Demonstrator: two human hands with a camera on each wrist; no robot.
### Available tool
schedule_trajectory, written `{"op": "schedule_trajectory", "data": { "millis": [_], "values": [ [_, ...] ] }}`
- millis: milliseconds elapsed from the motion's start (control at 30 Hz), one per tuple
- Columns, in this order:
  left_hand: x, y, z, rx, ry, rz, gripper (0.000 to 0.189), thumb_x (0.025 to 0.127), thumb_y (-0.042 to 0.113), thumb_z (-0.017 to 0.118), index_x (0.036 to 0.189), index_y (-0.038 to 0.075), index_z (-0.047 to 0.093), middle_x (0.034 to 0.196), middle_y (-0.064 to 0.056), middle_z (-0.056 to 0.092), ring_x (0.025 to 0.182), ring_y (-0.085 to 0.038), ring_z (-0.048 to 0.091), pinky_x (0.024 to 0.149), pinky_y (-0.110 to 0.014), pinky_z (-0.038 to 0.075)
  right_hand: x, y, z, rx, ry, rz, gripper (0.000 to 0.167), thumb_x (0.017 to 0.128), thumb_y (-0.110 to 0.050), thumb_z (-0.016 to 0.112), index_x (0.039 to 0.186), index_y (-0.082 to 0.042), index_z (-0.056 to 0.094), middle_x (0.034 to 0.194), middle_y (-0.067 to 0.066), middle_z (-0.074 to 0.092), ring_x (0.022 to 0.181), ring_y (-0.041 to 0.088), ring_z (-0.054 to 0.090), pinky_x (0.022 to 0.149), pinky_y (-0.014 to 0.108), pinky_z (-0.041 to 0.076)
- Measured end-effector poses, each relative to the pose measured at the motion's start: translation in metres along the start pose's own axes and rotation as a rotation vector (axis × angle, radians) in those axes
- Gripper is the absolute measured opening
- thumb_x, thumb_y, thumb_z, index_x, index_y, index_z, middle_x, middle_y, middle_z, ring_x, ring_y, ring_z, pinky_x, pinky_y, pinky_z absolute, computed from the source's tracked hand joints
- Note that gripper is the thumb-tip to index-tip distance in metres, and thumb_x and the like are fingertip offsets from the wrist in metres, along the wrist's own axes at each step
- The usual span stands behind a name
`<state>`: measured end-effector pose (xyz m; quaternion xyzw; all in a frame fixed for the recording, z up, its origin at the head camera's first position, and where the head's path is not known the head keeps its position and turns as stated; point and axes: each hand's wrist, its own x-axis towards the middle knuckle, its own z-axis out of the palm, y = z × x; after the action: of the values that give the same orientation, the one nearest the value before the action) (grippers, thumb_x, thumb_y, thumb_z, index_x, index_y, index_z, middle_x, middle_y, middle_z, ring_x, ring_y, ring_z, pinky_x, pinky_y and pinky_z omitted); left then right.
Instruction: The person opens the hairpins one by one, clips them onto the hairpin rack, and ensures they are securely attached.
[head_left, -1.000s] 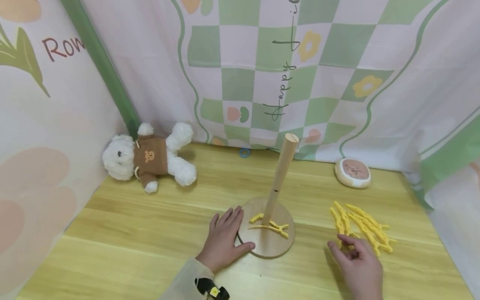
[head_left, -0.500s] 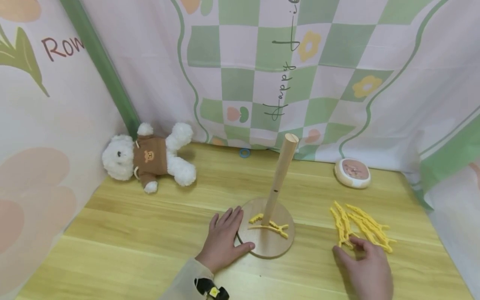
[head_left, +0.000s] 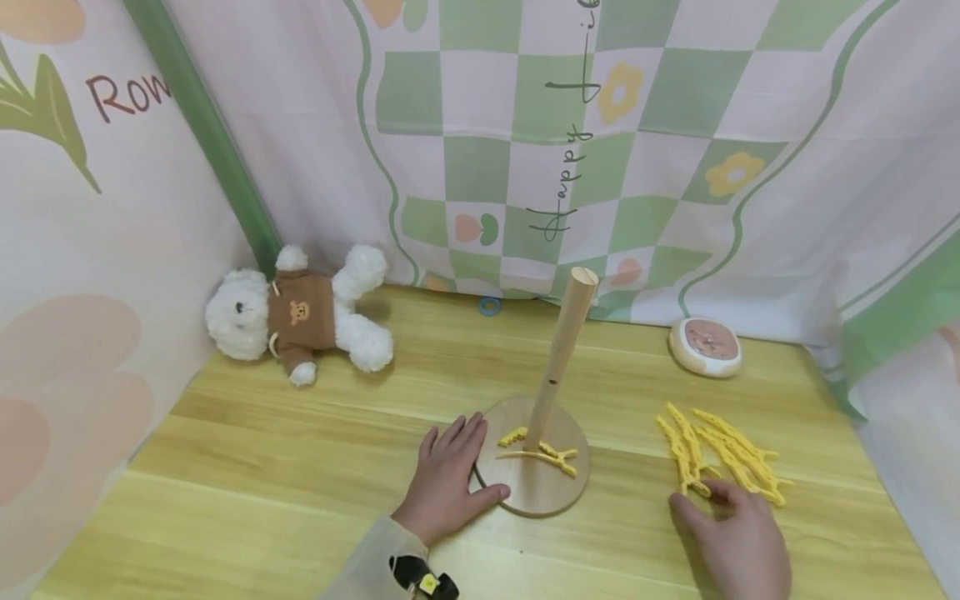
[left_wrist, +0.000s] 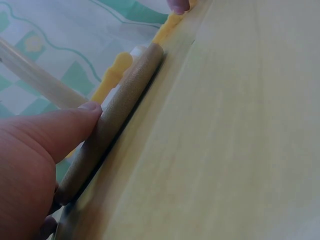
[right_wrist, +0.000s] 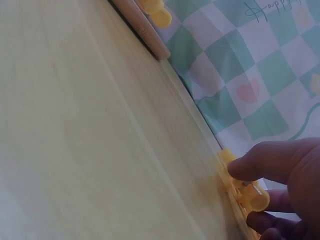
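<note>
My left hand (head_left: 446, 487) rests at the left rim of a round wooden base (head_left: 543, 500), fingers extended and the thumb on its top edge. A wooden post (head_left: 558, 358) stands upright from this base. Yellow plastic branch pieces (head_left: 558, 458) lie around its foot. On the right, my right hand (head_left: 738, 533) pinches the near end of a yellow branch piece (right_wrist: 257, 197) between thumb and fingers. That piece lies at the left side of a loose group of several similar yellow pieces (head_left: 738, 454); the hand partly covers their near ends.
A white plush dog (head_left: 303, 321) in a brown shirt lies at the back left. A small white clock-like object (head_left: 705, 346) sits at the back right. Near the back edge lies a blue ring (head_left: 490, 306). Patterned cloth (head_left: 480, 108) hangs behind the wooden table (head_left: 285, 483).
My right hand has moved slightly right and nearer, and its fingers have come onto the end of a yellow piece, which has shifted a little left. The left hand has not moved.
</note>
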<state>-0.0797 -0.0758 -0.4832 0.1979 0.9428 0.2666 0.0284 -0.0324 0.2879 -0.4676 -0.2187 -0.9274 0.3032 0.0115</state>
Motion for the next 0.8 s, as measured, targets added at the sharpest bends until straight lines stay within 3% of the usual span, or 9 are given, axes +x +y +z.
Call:
{"op": "schedule_trajectory", "data": {
  "millis": [100, 167, 267, 400, 500, 633, 700, 800],
  "values": [
    [0.0, 0.0, -0.001, -0.003, 0.0, -0.001, 0.093, 0.089, 0.063, 0.063, 0.157, 0.007, 0.031, 0.164, -0.008, 0.027, 0.15, -0.033, 0.024, 0.12, -0.061, 0.008, -0.001, -0.001, 0.001, 0.048, 0.027, 0.043, 0.069, 0.088, -0.053, 0.072, 0.135, -0.005, 0.059, 0.135, 0.023, 0.058, 0.112, 0.041, 0.059, 0.086, 0.05, 0.046],
    [-0.001, 0.0, -0.001, -0.004, -0.001, -0.002, 0.093, 0.089, 0.063, 0.063, 0.157, 0.007, 0.031, 0.164, -0.008, 0.027, 0.15, -0.033, 0.024, 0.12, -0.061, 0.009, -0.002, -0.002, 0.002, 0.084, 0.075, 0.075, 0.064, 0.088, -0.048, 0.073, 0.134, -0.006, 0.06, 0.131, 0.019, 0.063, 0.095, 0.025, 0.065, 0.077, 0.036, 0.047],
    [0.0, 0.0, -0.001, -0.004, -0.004, -0.003, 0.093, 0.089, 0.064, 0.062, 0.157, 0.007, 0.031, 0.164, -0.008, 0.027, 0.15, -0.032, 0.024, 0.12, -0.061, 0.009, -0.003, -0.004, 0.005, 0.169, 0.182, 0.108, 0.053, 0.087, -0.037, 0.076, 0.129, -0.007, 0.066, 0.105, -0.009, 0.071, 0.071, 0.0, 0.056, 0.06, 0.021, 0.042],
    [0.0, 0.0, -0.001, -0.006, -0.007, -0.002, 0.093, 0.089, 0.064, 0.062, 0.157, 0.007, 0.031, 0.164, -0.008, 0.027, 0.15, -0.032, 0.024, 0.119, -0.061, 0.009, -0.005, -0.008, 0.009, 0.297, 0.261, 0.104, 0.042, 0.086, -0.025, 0.077, 0.124, -0.008, 0.07, 0.08, -0.04, 0.05, 0.059, -0.007, 0.049, 0.047, 0.018, 0.04],
    [0.0, 0.0, 0.0, -0.008, -0.005, 0.001, 0.093, 0.09, 0.063, 0.062, 0.157, 0.007, 0.031, 0.164, -0.008, 0.027, 0.15, -0.033, 0.024, 0.119, -0.062, 0.009, -0.007, -0.01, 0.012, 0.368, 0.256, 0.082, 0.038, 0.085, -0.022, 0.079, 0.119, -0.007, 0.071, 0.076, -0.039, 0.052, 0.055, -0.004, 0.05, 0.043, 0.019, 0.038],
    [0.0, 0.0, 0.0, -0.005, -0.002, 0.004, 0.093, 0.09, 0.063, 0.062, 0.157, 0.007, 0.031, 0.164, -0.008, 0.027, 0.15, -0.033, 0.024, 0.119, -0.062, 0.01, -0.01, -0.015, 0.017, 0.424, 0.243, 0.019, 0.037, 0.083, -0.02, 0.083, 0.115, -0.006, 0.071, 0.068, -0.023, 0.059, 0.051, 0.001, 0.048, 0.041, 0.02, 0.035],
    [0.0, 0.0, 0.0, -0.004, -0.001, 0.003, 0.093, 0.09, 0.063, 0.062, 0.157, 0.007, 0.031, 0.164, -0.008, 0.027, 0.15, -0.033, 0.024, 0.119, -0.062, 0.01, -0.012, -0.018, 0.018, 0.43, 0.237, -0.032, 0.036, 0.084, -0.018, 0.083, 0.115, -0.006, 0.072, 0.069, -0.019, 0.061, 0.051, 0.002, 0.047, 0.041, 0.02, 0.036],
    [0.0, 0.0, 0.0, -0.005, 0.001, 0.002, 0.093, 0.09, 0.063, 0.062, 0.157, 0.007, 0.032, 0.164, -0.008, 0.027, 0.15, -0.033, 0.024, 0.119, -0.062, 0.01, -0.014, -0.02, 0.021, 0.415, 0.226, -0.118, 0.034, 0.086, -0.016, 0.081, 0.117, -0.005, 0.072, 0.08, -0.025, 0.063, 0.054, 0.002, 0.049, 0.043, 0.019, 0.038]
  ]
}}
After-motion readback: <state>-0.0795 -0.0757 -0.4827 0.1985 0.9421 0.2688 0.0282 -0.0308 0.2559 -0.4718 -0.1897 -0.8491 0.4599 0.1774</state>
